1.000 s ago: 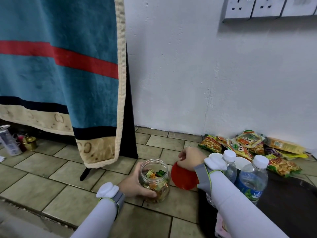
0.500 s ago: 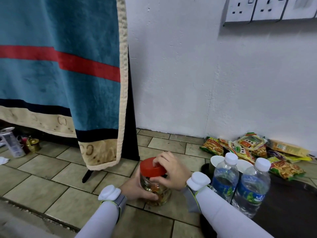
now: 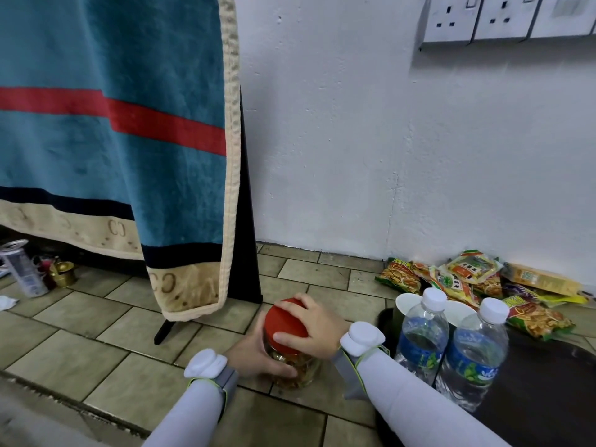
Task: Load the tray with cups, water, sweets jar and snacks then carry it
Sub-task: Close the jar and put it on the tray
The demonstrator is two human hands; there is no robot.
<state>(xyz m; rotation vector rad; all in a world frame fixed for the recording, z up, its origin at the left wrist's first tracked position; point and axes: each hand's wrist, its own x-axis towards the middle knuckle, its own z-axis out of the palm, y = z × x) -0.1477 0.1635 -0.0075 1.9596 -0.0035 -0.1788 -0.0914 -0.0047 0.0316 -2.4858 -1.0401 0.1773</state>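
Note:
A glass sweets jar (image 3: 301, 371) stands on the tiled floor, low in the middle of the view. My left hand (image 3: 254, 354) wraps around its body. My right hand (image 3: 311, 327) grips the red lid (image 3: 283, 324) on top of the jar. To the right lies a dark tray (image 3: 548, 398) carrying two water bottles (image 3: 422, 337) (image 3: 474, 356) and white cups (image 3: 409, 304). Snack packets (image 3: 464, 279) are piled on the floor by the wall behind the tray.
A teal towel with a red stripe (image 3: 113, 140) hangs on a black stand at the left, ending just above the floor. A metal can (image 3: 21, 272) and a small brass pot (image 3: 63, 274) sit far left. Wall sockets (image 3: 477, 17) are at the upper right.
A second ago the jar was uncovered, with the red lid held beside it in my right hand. The lid now sits on the jar under my right hand. The view has shifted slightly.

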